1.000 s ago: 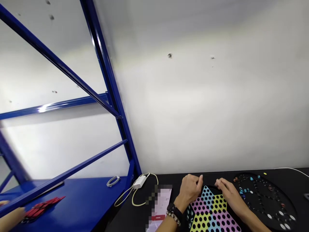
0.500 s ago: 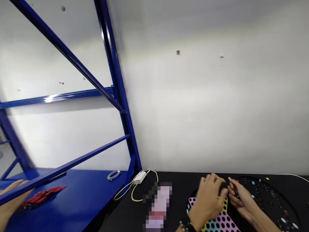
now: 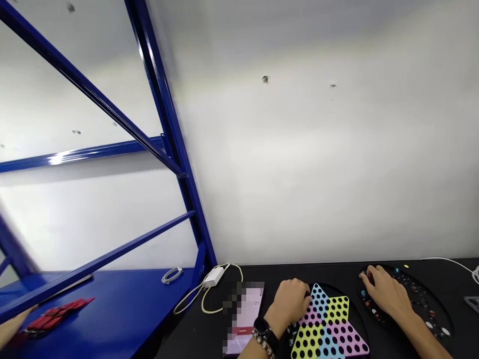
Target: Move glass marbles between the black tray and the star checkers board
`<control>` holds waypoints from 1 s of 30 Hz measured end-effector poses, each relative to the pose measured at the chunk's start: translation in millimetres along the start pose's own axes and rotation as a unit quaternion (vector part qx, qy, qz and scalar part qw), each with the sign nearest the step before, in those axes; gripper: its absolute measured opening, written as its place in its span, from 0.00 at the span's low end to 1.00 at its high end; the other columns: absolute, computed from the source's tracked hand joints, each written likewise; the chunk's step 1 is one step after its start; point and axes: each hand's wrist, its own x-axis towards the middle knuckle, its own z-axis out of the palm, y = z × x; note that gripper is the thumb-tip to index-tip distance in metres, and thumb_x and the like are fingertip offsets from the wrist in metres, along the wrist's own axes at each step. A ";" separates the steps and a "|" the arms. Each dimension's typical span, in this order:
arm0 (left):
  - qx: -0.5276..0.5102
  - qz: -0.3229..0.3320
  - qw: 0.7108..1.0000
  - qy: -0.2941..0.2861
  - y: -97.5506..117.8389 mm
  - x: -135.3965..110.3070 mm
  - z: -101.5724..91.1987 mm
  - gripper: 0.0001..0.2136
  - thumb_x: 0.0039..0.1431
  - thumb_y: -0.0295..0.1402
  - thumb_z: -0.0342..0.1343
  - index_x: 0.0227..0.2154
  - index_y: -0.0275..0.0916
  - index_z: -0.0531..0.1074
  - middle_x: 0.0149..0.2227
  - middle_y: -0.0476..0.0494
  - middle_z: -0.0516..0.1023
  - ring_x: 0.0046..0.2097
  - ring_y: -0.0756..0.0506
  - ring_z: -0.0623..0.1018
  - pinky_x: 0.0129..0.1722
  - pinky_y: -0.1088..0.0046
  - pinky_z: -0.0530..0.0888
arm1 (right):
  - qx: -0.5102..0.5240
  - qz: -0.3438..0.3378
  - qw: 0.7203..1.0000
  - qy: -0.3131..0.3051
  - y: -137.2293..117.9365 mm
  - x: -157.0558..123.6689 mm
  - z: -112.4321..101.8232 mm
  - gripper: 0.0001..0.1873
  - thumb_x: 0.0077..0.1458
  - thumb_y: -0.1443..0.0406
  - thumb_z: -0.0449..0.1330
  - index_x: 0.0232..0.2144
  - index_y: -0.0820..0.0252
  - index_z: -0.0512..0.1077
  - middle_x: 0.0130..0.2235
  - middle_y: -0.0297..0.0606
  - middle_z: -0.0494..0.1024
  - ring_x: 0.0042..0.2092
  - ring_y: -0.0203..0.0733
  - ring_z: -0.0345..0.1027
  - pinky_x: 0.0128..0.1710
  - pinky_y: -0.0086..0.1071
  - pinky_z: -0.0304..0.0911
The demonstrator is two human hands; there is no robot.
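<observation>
Down at the frame's bottom edge, a person works at a black table (image 3: 329, 271) set against a bare white wall. The left hand (image 3: 290, 299), with a watch (image 3: 262, 326) and a bead bracelet (image 3: 264, 343) at the wrist, lies curled, knuckles up, at the upper left edge of a star-shaped game board (image 3: 325, 326) in pink, yellow and blue, dotted with holes. Its fingertips touch the board's rim, though whether they clasp it or only rest there cannot be told. The right hand (image 3: 387, 294) reaches into a round black tray (image 3: 445, 321) just beside the board on the right, fingers bent down among small coloured pieces (image 3: 414, 288) — the fingertips are hidden, so it cannot be told whether they pinch one. The board lies flat on the table between the two hands.

By the look of it, the picking would go best with thumb and forefinger closing on a single piece and lifting it straight up, so its neighbours are not scattered, while the left hand keeps the board from sliding.

Further left lie a blurred pink card (image 3: 245, 319), a white charger (image 3: 214, 276) with a looped cable (image 3: 192, 305), and a blue metal shelf (image 3: 112, 314) bearing red strips (image 3: 56, 315) — another person's hand (image 3: 7, 326) shows at its corner.
</observation>
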 end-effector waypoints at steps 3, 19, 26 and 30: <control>-0.018 -0.005 1.000 -0.013 -2.4 5.6 -4.1 0.07 0.59 0.32 0.54 0.33 0.43 0.78 0.37 0.43 0.83 0.40 0.39 0.81 0.38 0.67 0.73 | 0.015 -0.013 0.999 0.027 -4.3 0.9 -5.1 0.20 0.63 0.52 0.43 0.32 0.54 0.69 0.39 0.43 0.76 0.38 0.50 0.73 0.33 0.37 0.59; -0.099 0.105 0.974 0.174 91.9 23.7 -22.1 0.13 0.63 0.30 0.52 0.49 0.47 0.69 0.50 0.46 0.75 0.49 0.40 0.74 0.47 0.65 0.68 | 0.488 -0.070 0.857 -0.149 -49.8 -8.4 -20.6 0.25 0.60 0.43 0.51 0.31 0.57 0.71 0.22 0.28 0.64 0.23 0.35 0.54 0.26 0.30 0.53; -0.069 -0.002 0.987 0.147 25.3 -28.0 -10.5 0.10 0.67 0.29 0.44 0.40 0.46 0.71 0.44 0.48 0.75 0.44 0.44 0.75 0.44 0.67 0.69 | 0.021 -0.041 0.999 -0.019 17.9 10.8 -2.3 0.13 0.59 0.62 0.51 0.35 0.54 0.76 0.41 0.43 0.77 0.47 0.54 0.67 0.47 0.48 0.58; -0.025 -0.075 0.995 0.062 -4.4 -64.7 4.1 0.10 0.66 0.31 0.46 0.44 0.45 0.71 0.46 0.45 0.74 0.47 0.41 0.75 0.45 0.65 0.70 | 0.014 -0.035 0.999 -0.022 6.9 6.5 -2.6 0.17 0.61 0.58 0.50 0.43 0.55 0.76 0.46 0.46 0.75 0.51 0.57 0.65 0.50 0.54 0.56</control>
